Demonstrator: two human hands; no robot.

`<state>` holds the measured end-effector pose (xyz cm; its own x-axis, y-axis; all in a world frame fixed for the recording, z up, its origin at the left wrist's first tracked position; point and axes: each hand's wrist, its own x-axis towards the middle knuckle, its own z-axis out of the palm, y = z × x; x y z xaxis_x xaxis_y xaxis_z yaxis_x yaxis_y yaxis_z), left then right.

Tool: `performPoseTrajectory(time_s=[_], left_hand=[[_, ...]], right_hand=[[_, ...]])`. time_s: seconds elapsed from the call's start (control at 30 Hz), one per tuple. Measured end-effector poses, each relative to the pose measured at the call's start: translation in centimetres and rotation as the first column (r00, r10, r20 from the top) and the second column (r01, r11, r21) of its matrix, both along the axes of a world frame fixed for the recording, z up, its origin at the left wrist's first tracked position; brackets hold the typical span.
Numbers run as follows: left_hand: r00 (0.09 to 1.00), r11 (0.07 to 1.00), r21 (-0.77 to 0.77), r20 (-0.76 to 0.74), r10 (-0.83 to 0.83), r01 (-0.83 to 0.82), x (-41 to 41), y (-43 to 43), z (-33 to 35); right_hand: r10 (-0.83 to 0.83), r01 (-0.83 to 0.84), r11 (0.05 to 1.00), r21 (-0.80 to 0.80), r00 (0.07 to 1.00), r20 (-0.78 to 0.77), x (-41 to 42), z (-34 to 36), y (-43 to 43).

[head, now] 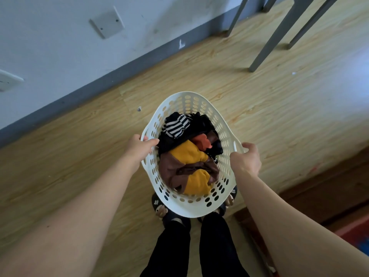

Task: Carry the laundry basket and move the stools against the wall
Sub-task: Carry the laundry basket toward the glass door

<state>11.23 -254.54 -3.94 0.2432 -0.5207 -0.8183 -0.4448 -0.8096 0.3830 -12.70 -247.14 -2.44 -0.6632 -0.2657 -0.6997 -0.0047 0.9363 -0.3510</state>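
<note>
I see the wood-grain floor [259,108] filling most of the frame, with a pale wall [60,47] and its grey skirting board [119,74] running diagonally across the upper left. A blank white cover plate [106,22] sits on the wall near the top, and part of another plate [9,81] shows at the left edge. Grey stool legs [279,35] stand on the floor in the upper right corner, close to the wall.

Both bare forearms reach from the bottom corners toward the centre, nearly straight. Between them, centre frame, is the white perforated laundry basket [188,205], directly above my feet.

My left hand [138,146] is closed over the basket's left rim, thumb lying along the inside, fingers wrapped out of sight. My right hand [246,159] is curled round the right rim at its handle, knuckles up, fingers pressed together.

Inside the basket lies crumpled clothes [189,156]: mustard-yellow and brown fabric nearest me, a black-and-white striped piece at the far side, and a small orange-red one between them.

Below the basket I see dark trousers [171,248] and dark sandals [157,204]; the left strap carries small white lettering, too small for me to read.
</note>
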Motion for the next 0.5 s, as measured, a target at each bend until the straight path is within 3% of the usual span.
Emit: performPoseTrajectory(time_s=[0.23, 0.5], left_hand=[[0.996, 0.992, -0.094, -0.001, -0.087, 0.087, -5.1, -3.9, 7.5], [0.973, 0.955, -0.198, -0.02, -0.228, 0.22, -17.0, -9.3, 20.4]], right_hand=[[-0.172, 0.17, 0.981, -0.089, 0.985, -0.011, -4.7, 6.6, -1.7], [-0.344, 0.327, 0.908, -0.26, 0.939, -0.023, -15.0, 18.5, -3.6]])
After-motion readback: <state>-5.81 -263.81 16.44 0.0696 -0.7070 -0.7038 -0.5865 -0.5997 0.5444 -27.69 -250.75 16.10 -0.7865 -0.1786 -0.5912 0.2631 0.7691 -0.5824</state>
